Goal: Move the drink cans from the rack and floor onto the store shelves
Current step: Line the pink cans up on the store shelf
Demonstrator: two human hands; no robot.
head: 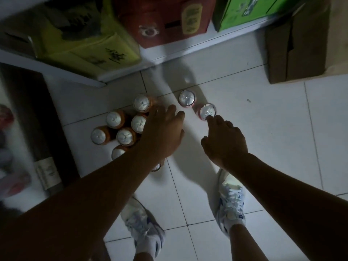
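Several orange drink cans stand upright in a cluster on the white tiled floor, left of centre. Two pink cans stand apart to the right: one farther back, one nearer. My left hand hovers over the right side of the orange cluster, fingers spread and relaxed, holding nothing. My right hand reaches toward the nearer pink can, and its fingertips touch the can's near rim. My left forearm hides part of two orange cans.
A low white shelf at the back carries a yellow-green carton, a red carton and a green carton. A brown cardboard box stands on the floor at right. A dark box lies left. My two shoes are below.
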